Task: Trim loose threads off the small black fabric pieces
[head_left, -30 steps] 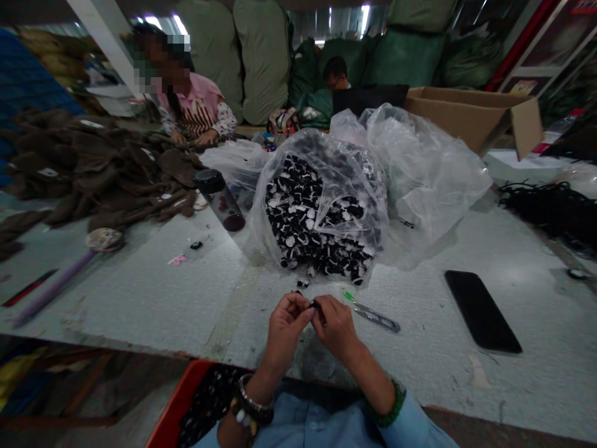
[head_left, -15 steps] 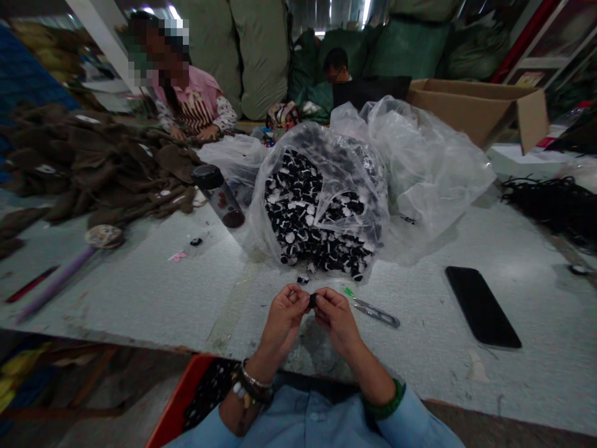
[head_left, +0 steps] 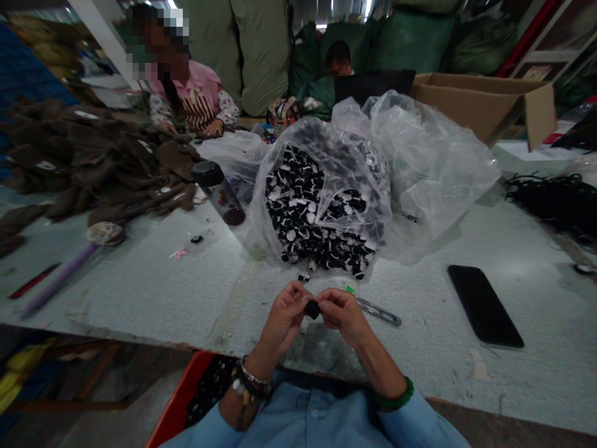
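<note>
A small round black piece (head_left: 312,309) is pinched between my two hands above the table's front part. My left hand (head_left: 288,311) grips its left side with thumb and fingertips. On the other side, the fingertips of my right hand (head_left: 341,312) hold its upper right edge. Just beyond my hands lies an open clear plastic bag (head_left: 326,134) full of small black-and-white pieces (head_left: 298,211). A few loose pieces (head_left: 304,277) rest before its mouth. Thread snips (head_left: 380,310) lie beside my right hand, partly hidden by it.
A black phone (head_left: 485,306) lies to the right. A dark-lidded bottle (head_left: 219,193) stands left of the bag. Brown fabric pieces (head_left: 93,155) are heaped at far left, near a purple-handled tool (head_left: 60,280). A cardboard box (head_left: 471,99) stands behind; a co-worker (head_left: 193,93) sits across.
The black piece has turned so that its round face shows. My right hand has shifted slightly right, covering more of the snips.
</note>
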